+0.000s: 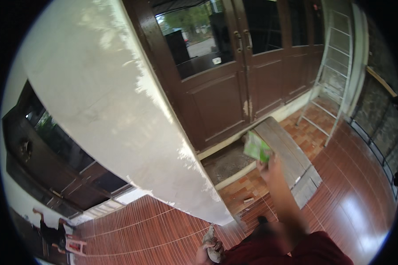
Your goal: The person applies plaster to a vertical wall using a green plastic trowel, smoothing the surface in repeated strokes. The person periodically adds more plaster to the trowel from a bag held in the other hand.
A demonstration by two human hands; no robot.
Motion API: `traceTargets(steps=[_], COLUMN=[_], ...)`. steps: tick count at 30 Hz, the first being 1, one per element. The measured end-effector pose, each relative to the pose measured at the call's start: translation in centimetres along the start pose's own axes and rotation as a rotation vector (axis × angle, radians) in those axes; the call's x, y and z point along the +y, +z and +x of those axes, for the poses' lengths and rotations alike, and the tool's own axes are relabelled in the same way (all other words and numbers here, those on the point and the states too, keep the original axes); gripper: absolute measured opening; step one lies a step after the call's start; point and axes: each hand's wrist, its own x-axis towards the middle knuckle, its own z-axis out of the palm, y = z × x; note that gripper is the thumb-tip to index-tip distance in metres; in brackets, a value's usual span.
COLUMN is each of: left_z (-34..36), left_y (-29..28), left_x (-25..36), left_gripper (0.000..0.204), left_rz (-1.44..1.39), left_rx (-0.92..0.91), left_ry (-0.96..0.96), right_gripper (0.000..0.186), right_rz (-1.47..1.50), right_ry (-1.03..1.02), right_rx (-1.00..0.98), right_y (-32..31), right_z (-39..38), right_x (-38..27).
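My right hand [269,164] is closed round the green grip of a flat tool with a pale blade [254,145], smeared by motion. It is held out in front of the brown double door, above a wooden board. Low in the middle, my left hand [209,248] is wrapped round a greyish-white crumpled thing [214,251], a cloth or a lump; I cannot tell which. Its tip sticks up near the foot of a grey-white wall [132,101]. White patches of filler or plaster run ragged along the wall's right-hand edge. The tool is apart from the wall.
A wooden board [282,145] slopes from the door sill to the tiled floor [340,185]. An aluminium ladder [338,66] leans at the right. Brown doors [216,101] stand behind. At far left, another person [55,232] is beside a pink stool [76,245].
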Motion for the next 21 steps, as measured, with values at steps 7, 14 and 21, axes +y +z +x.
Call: traceTargets(steps=[7, 14, 21], left_z=[7.6, 12.5, 10.8], left_y=[7.1, 14.1, 16.3], left_x=[-4.2, -7.8, -11.5], left_gripper=[0.012, 0.011, 0.037], left_rz=[-0.219, -0.293, -0.466], left_rx=[0.053, 0.051, 0.153], left_ry=[0.2, 0.281, 0.39], right_gripper=[0.027, 0.035, 0.039], right_rz=[-0.195, -0.34, -0.32], right_ry=[0.097, 0.367, 0.635], right_rx=[-0.301, -0.213, -0.377], right_y=[-10.0, -8.2, -0.7], right_z=[11.5, 14.3, 12.3], right_x=[1.1, -0.2, 2.4])
